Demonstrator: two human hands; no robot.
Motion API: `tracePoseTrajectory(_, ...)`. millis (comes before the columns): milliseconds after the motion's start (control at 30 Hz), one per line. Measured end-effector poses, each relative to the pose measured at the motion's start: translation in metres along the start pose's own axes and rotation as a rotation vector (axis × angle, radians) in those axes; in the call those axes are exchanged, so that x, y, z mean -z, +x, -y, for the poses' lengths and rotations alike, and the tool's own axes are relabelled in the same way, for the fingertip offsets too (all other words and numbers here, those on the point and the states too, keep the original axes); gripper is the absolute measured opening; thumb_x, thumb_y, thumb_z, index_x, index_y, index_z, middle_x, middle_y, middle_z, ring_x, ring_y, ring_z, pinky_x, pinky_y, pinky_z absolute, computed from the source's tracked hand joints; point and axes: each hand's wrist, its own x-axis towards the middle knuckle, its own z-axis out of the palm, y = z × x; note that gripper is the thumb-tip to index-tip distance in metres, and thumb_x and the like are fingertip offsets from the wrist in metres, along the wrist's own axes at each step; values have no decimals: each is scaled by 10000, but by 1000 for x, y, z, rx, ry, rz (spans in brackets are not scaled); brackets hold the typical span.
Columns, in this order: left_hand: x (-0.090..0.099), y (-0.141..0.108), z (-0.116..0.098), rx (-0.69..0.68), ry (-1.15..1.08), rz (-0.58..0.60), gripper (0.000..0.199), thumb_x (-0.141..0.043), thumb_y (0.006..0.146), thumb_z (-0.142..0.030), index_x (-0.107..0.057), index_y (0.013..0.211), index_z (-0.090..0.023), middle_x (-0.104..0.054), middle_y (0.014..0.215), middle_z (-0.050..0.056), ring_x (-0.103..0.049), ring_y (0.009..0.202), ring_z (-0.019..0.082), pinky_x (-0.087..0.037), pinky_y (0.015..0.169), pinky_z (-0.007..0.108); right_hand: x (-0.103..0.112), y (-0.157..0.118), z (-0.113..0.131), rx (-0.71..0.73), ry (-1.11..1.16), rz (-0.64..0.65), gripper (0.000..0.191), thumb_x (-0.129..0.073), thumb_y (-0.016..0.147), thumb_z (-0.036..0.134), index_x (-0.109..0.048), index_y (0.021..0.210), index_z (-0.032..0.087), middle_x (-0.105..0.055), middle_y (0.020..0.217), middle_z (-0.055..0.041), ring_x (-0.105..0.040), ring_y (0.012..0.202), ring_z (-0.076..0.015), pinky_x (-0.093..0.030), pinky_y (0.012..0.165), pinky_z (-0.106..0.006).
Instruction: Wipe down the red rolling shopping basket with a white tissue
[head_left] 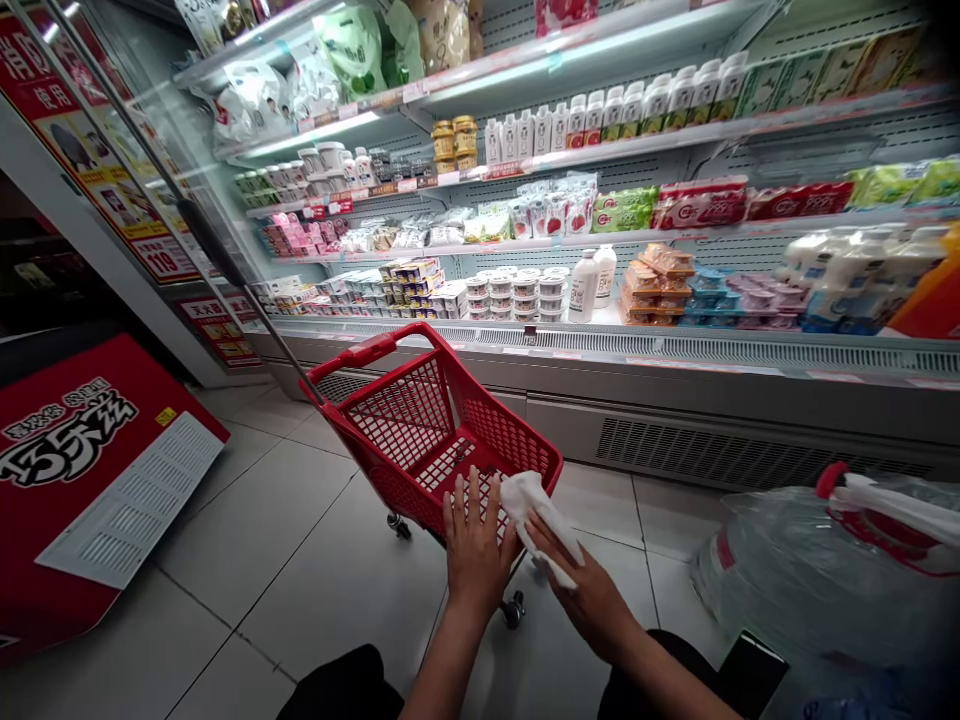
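A small red shopping cart (504, 432) with a lattice basket stands on the floor in front of me, its handle pointing away to the left. My left hand (476, 550) lies over the basket's near end with its fingers stretched and spread, holding nothing; whether the palm presses on the rim cannot be seen. Beside it, my right hand (589, 595) has a white cloth (534, 500) bunched under its fingers at the basket's near right corner. Part of that corner is hidden by the cloth and both hands. Through the lattice, the basket shows no goods.
Beyond the cart runs an open refrigerated case (555, 400) stocked with cartons, cups and bottles. A red cabinet (150, 420) stands at left. Large clear plastic-wrapped bottles (780, 560) sit at right, near a dark phone-like object (752, 672). A pole (217, 240) rises beside the handle.
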Motion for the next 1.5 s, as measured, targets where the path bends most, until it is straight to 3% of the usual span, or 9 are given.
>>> tracePoseTrajectory(267, 3, 0, -5, -35, -2, 24, 686, -552, 998, -335, -293, 1629, -410, -294, 1720, 12, -316, 1564, 314, -294, 1258, 557, 20, 71, -81, -229, 11, -94, 542, -315, 1103, 469, -300, 1638, 386, -328, 1693, 1, -503, 1450, -259, -544, 1087, -414)
tracePoseTrajectory(400, 6, 1, -11, -35, 16, 26, 701, -546, 997, -302, -273, 1636, -398, -307, 1715, 14, -307, 1566, 319, -277, 1260, 563, 16, 104, -99, -267, 83, -114, 563, -311, 1092, 544, -368, 1618, 350, -398, 1660, -24, -476, 1468, -272, -505, 1126, -459)
tracePoseTrajectory(500, 5, -1, -10, -33, 22, 20, 689, -536, 1004, -317, -275, 1637, -391, -290, 1721, 16, -301, 1567, 321, -277, 1254, 566, 8, 103, -94, -282, 153, -161, 585, -302, 1094, 545, -354, 1629, 313, -396, 1661, -38, -402, 1513, -262, -449, 1179, -470)
tracePoseTrajectory(633, 1, -4, -8, -31, 9, 6, 674, -516, 1020, -350, -264, 1646, -361, -271, 1727, 45, -283, 1576, 315, -237, 1262, 583, -3, 69, -66, -340, 231, -206, 580, -316, 1094, 532, -319, 1640, 340, -290, 1709, -13, -357, 1537, -252, -485, 1149, -415)
tracePoseTrajectory(767, 0, -1, -14, -11, -25, 4, 677, -491, 1039, -378, -221, 1659, -333, -223, 1741, 74, -227, 1598, 304, -151, 1283, 597, -14, 30, -21, -369, 321, -145, 568, -329, 1100, 508, -240, 1652, 405, -207, 1734, 34, -292, 1564, -248, -458, 1172, -418)
tracePoseTrajectory(900, 2, 9, -15, -91, -78, 55, 719, -487, 1040, -440, -166, 1670, -306, -176, 1752, 92, -182, 1612, 296, -132, 1291, 582, -16, 16, 5, -265, 288, -70, 561, -346, 1105, 469, -243, 1652, 402, -263, 1720, 36, -295, 1567, -242, -406, 1223, -451)
tracePoseTrajectory(1067, 1, 25, 25, -263, -38, 126, 698, -450, 1050, -509, -171, 1665, -334, -207, 1747, 62, -221, 1603, 239, -220, 1286, 483, 6, 33, -21, -72, 37, -25, 539, -368, 1103, 410, -321, 1637, 359, -405, 1660, 12, -386, 1527, -250, -421, 1223, -470)
tracePoseTrajectory(1300, 3, 39, 116, 43, 129, -14, 589, -520, 1013, -515, -446, 1574, -351, -328, 1706, 74, -225, 1591, 358, -214, 1268, 621, 19, 59, -54, -62, -218, -24, 543, -337, 1101, 334, -316, 1643, 313, -431, 1642, 3, -487, 1459, -235, -504, 1142, -438)
tracePoseTrajectory(1500, -2, 37, 108, 45, 107, -6, 617, -564, 981, -539, -478, 1560, -345, -385, 1664, 93, -184, 1584, 418, -251, 1255, 646, -7, 62, -31, -54, -247, -84, 589, -312, 1106, 329, -172, 1676, 297, -374, 1672, -12, -408, 1513, -239, -455, 1172, -459)
